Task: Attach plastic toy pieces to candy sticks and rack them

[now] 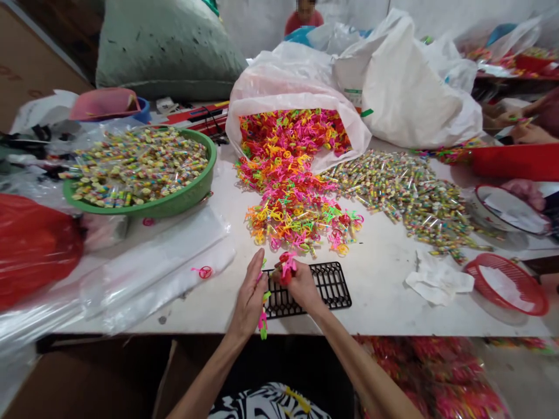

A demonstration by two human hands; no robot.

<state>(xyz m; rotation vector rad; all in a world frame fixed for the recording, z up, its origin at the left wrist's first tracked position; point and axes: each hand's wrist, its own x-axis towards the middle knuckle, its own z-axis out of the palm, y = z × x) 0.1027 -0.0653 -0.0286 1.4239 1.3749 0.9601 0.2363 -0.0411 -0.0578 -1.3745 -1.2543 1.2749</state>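
My left hand (251, 294) rests edge-down at the left end of a black plastic grid tray (325, 285), its fingers closed on several small pink and green plastic pieces (262, 323). My right hand (301, 285) hovers over the tray, pinching a small bunch of red and pink plastic pieces (287, 266). Just beyond both hands lies a big heap of neon plastic ring toys (292, 192), spilling out of a white plastic bag (297, 81).
A green basket (174, 201) of wrapped candy tubes stands at the left, with a loose candy pile (410, 192) at the right. Clear plastic bags (148, 267), crumpled paper (439, 279), a red basket (509, 285) and a red bag (35, 244) surround them. Other people's hands (524, 125) work at the far right.
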